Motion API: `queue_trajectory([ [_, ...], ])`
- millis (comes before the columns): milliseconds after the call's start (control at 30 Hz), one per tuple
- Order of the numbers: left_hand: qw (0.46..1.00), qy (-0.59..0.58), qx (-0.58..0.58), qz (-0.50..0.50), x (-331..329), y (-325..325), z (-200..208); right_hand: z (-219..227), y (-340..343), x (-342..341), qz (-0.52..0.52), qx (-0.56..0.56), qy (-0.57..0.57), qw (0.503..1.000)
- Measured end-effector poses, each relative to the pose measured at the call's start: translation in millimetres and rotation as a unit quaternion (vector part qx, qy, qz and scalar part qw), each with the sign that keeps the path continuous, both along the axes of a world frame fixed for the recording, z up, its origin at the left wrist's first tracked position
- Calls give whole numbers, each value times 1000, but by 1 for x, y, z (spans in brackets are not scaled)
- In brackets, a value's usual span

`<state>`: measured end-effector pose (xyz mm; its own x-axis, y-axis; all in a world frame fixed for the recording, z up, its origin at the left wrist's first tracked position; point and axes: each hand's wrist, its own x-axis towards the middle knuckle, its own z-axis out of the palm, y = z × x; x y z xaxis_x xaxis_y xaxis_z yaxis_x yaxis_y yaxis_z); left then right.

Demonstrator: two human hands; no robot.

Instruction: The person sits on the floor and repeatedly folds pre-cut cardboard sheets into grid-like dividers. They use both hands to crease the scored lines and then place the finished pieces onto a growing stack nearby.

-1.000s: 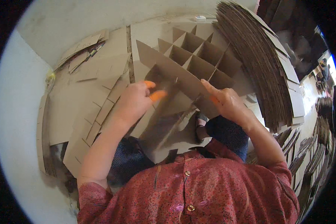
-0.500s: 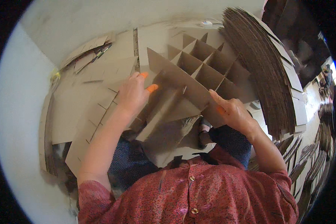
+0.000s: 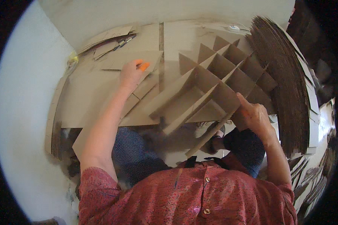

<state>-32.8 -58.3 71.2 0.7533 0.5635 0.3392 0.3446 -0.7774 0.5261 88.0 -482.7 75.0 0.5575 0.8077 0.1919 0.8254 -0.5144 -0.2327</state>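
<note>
left hand [image 3: 130, 75] has moved leftward, fingers narrow; right hand [image 3: 257, 117] holds cardboard grid [image 3: 239, 81] between fingers.

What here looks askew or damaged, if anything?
The cardboard divider grid sits slantwise, its strips jutting past the work surface's near edge, which looks askew. No spill or clear damage shows.

Divider [image 3: 208, 77] was brown cardboard, matt, faces smooth. Stack [image 3: 289, 90] was cardboard too, its massed edges rough and ridged. Wall [image 3: 20, 105] looked dull and mostly smooth. Shirt [image 3: 236, 195] was printed cloth; buttons [image 3: 207, 179] shone. Trousers [image 3: 133, 150] were checked cloth, matt. Orange finger covers [image 3: 144, 66] looked rubbery. Small white box [image 3: 233, 28] looked plastic.
</note>
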Motion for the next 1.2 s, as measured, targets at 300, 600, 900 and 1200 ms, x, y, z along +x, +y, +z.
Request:
queue_trajectory([
  [300,969,147,180,82,-9,55,-110,-11,12,21,-16,4,-25,1000],
  [600,959,-115,256,-46,-13,-35,18,31,36,-17,-33,290,195,936],
  [900,883,-233,217,-345,-30,-145,22,35,33,-43,-75,466,470,746],
  [1200,902,-211,-331,-180,22,-33,21,20,1,-94,-61,343,-32,937],
])
